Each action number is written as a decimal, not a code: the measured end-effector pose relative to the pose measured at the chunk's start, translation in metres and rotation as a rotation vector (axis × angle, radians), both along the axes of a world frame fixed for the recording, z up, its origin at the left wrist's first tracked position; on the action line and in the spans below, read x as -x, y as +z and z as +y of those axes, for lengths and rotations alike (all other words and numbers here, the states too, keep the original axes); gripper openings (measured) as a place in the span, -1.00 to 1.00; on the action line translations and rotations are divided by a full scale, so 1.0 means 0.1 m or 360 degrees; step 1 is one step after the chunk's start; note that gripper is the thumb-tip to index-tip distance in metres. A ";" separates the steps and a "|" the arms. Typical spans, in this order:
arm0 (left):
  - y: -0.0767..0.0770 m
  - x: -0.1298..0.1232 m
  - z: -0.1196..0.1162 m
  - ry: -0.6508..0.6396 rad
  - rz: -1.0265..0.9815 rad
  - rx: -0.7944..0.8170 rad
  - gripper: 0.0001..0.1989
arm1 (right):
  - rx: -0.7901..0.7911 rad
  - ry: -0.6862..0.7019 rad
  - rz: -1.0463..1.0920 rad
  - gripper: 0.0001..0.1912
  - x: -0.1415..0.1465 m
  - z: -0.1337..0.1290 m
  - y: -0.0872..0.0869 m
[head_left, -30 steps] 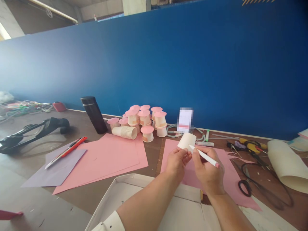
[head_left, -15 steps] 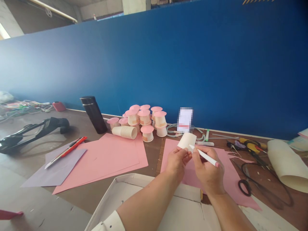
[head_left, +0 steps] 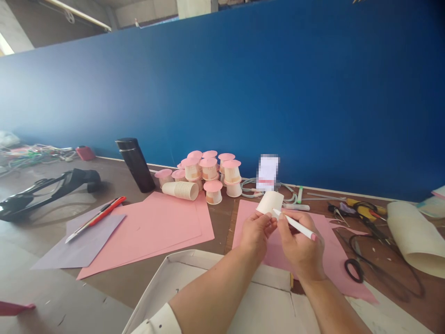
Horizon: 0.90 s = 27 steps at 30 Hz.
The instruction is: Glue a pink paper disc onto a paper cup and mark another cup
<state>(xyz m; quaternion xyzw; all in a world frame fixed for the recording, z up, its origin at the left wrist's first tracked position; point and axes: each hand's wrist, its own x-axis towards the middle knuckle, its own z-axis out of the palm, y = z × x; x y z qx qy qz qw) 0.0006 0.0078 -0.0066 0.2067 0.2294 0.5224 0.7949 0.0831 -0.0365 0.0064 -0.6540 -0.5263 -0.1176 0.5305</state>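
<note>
Paper and plastic on a brown tabletop (head_left: 222, 222)

Matt, smooth pale paper cup (head_left: 270, 202); smooth white plastic-looking marker (head_left: 301, 228); flat matt pink paper (head_left: 167, 227); black bottle (head_left: 136, 166) with a soft sheen and shiny metallic-looking band; cutter (head_left: 95, 219) with smooth red-and-black plastic-looking handle.

The dark brown worktop (head_left: 222, 221) bears pink sheets (head_left: 167, 227) left of the left hand (head_left: 255, 234), a lilac sheet (head_left: 93, 246) farther left, and a black bottle (head_left: 135, 164) beyond them. Capped paper cups (head_left: 212, 174) and a nested cup stack (head_left: 181, 190) stand and lie ahead-left of that hand. Another pink sheet (head_left: 333, 264) lies beneath both hands; a cream roll (head_left: 415, 239) and black cable (head_left: 382, 269) lie right of the right hand (head_left: 304, 246).
</note>
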 end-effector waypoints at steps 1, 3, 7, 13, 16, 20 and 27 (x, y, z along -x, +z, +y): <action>0.00 0.00 0.00 -0.0001 0.0000 0.0001 -0.73 | 0.0005 0.0000 0.0002 -0.78 0.00 0.00 0.00; 0.00 0.00 0.00 -0.0002 -0.0001 0.0005 -0.72 | 0.0018 0.0002 0.0006 -0.77 0.00 0.00 -0.01; 0.01 0.01 0.00 -0.0006 -0.0005 -0.0004 -0.72 | 0.0020 -0.0005 0.0003 -0.77 -0.01 0.01 -0.02; 0.00 0.02 0.01 -0.0018 -0.0018 0.0004 -0.74 | 0.0051 -0.0021 -0.0004 -0.76 -0.02 0.02 -0.03; 0.00 0.02 0.01 -0.0021 -0.0013 -0.0011 -0.73 | 0.0058 -0.0011 -0.0010 -0.75 -0.03 0.02 -0.03; -0.01 0.02 0.01 -0.0026 -0.0017 -0.0024 -0.72 | 0.0053 0.0002 -0.0017 -0.74 -0.03 0.02 -0.02; -0.02 0.02 0.02 -0.0014 -0.0023 0.0003 -0.73 | 0.0043 -0.0008 -0.0019 -0.75 -0.02 0.01 -0.01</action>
